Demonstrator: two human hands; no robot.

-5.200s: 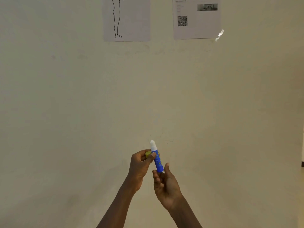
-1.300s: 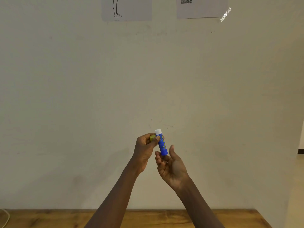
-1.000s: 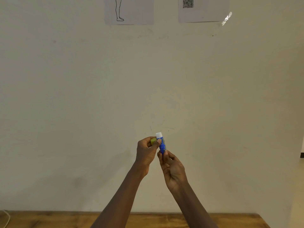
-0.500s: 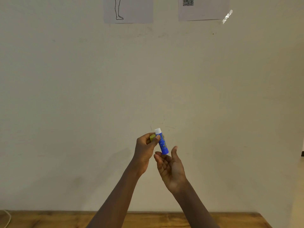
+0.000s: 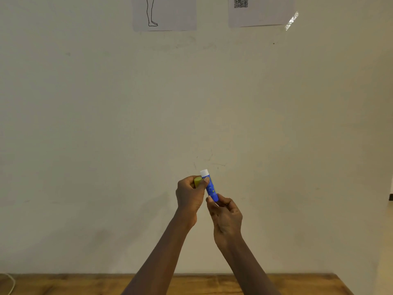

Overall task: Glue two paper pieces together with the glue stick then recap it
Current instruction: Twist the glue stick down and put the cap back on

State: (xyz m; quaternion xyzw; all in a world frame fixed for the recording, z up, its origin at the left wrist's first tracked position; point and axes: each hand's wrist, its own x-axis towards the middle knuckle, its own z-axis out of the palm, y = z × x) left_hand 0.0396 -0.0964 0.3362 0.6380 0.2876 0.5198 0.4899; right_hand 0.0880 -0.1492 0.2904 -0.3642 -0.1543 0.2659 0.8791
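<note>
Plain indoor room — bare cream wall (image 5: 106, 124), taped printed sheets (image 5: 164, 13), wooden table (image 5: 297, 284).

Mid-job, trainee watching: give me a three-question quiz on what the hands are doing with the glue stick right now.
1. True or false: the yellow-green cap is on the glue stick.
2. Which hand pinches the bottom end of the blue tube? A) left hand B) right hand C) neither
3. Fill in: the white top of the stick points ____, in front of the wall.

Key:
1. False. The cap sits in the left hand, beside the tube; the white top is bare.
2. B.
3. Up, tilted slightly left.
</note>
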